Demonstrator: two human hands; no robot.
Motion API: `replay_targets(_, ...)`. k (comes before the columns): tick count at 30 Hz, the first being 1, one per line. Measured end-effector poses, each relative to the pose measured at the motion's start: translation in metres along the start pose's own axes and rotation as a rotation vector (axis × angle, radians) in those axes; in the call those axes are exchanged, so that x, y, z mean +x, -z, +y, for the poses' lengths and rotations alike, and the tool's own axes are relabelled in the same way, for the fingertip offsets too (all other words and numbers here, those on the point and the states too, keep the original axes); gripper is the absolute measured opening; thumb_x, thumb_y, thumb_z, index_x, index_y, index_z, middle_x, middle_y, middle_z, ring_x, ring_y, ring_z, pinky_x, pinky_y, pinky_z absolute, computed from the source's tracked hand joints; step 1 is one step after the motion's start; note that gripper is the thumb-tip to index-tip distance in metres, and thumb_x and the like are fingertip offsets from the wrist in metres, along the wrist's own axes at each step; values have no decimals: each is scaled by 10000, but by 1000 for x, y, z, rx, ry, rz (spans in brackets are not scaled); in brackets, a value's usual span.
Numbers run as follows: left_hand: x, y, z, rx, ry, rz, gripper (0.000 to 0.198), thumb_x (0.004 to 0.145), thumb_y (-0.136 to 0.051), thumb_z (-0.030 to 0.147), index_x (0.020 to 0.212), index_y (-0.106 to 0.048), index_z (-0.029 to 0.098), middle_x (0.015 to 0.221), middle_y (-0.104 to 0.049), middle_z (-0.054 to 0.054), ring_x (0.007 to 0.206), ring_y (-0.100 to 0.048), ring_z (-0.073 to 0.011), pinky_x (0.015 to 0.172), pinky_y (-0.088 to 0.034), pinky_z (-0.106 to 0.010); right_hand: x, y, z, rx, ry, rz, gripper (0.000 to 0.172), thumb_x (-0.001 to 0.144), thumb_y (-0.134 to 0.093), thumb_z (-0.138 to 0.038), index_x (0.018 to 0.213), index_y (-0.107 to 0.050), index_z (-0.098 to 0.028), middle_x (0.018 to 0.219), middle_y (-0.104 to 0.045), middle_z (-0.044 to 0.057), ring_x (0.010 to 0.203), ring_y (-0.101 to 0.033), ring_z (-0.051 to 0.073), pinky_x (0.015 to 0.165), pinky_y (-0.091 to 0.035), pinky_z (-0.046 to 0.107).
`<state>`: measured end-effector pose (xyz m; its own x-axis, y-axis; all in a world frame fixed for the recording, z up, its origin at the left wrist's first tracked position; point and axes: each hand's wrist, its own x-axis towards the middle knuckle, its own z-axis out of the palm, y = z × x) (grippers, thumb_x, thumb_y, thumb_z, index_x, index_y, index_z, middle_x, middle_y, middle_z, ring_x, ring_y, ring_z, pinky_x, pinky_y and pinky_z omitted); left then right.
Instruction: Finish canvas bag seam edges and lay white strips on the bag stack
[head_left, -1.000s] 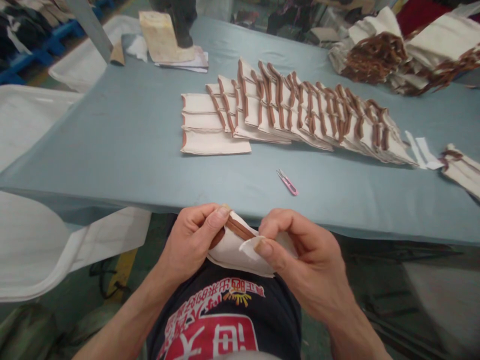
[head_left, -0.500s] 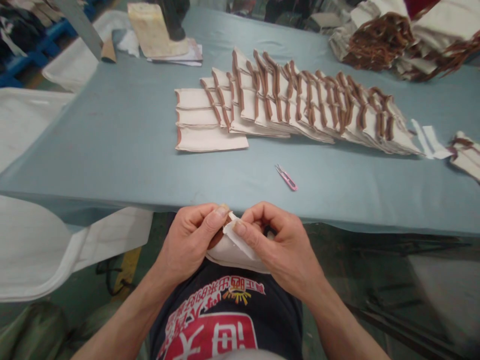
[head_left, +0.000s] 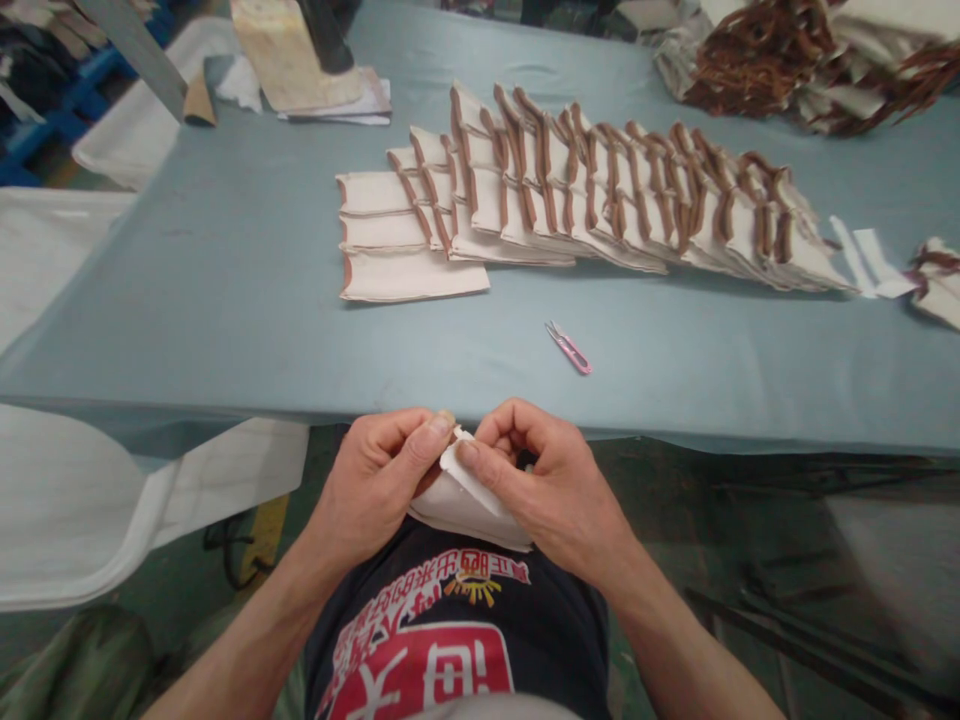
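Close to my body, just off the table's front edge, my left hand (head_left: 394, 470) pinches the edge of a cream fabric piece (head_left: 457, 515) with brown trim. Opposite it, my right hand (head_left: 536, 470) is closed with thumb and fingers on a white strip (head_left: 476, 482) lying along the same piece. Both hands are nearly touching at the fingertips, which partly hide the pinched edge. Beyond them on the table lie pink-handled thread snips (head_left: 568, 348), held by neither hand.
A long overlapping row of cream fabric pieces with brown edging (head_left: 600, 200) spans the blue-covered table (head_left: 187, 330). White strips (head_left: 870, 260) lie at its right end. Bundled fabric (head_left: 757, 70) is piled at back right. White bins (head_left: 67, 500) stand on the left.
My hands keep their grip on the fabric piece and white strip, with only slight finger movement. The view has shifted a little.
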<state>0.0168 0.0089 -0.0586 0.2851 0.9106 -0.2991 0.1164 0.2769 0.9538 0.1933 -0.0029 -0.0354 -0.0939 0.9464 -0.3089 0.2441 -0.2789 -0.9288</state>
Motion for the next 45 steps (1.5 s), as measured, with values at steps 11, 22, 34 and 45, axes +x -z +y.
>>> replay_targets(11, -2, 1, 3, 68, -42, -16, 482, 990, -543, 488, 624, -447, 189, 607, -337, 50, 548, -275, -98, 489, -226, -249, 9, -2, 19, 369, -112, -212, 496, 744, -832, -610, 764, -569, -189, 610, -535, -73, 526, -418, 65, 485, -320, 193)
replay_targets(22, -10, -3, 16, 207, -156, -30, 442, 998, -496, 382, 605, -453, 184, 621, -381, 43, 554, -319, -95, 499, -269, -244, 6, 10, 15, 97, -34, -242, 349, 867, -724, -474, 752, -549, -195, 603, -481, -77, 531, -398, 70, 474, -296, 193)
replay_targets(34, -11, 1, -1, 52, -59, -111, 638, 1057, -388, 591, 706, -687, 150, 657, -561, -6, 554, -447, -113, 516, -319, -255, 10, 9, 24, 61, 89, -312, 281, 859, -670, -386, 715, -507, -208, 603, -463, -77, 538, -382, 78, 497, -306, 213)
replay_targets(45, -10, 21, -7, -158, 10, -340, 245, 905, -715, 417, 904, -722, 172, 773, -608, 21, 643, -466, -91, 550, -346, -170, 22, 4, 29, 102, 165, -360, 276, 809, -673, -379, 688, -493, -208, 602, -465, -66, 553, -377, 85, 506, -301, 217)
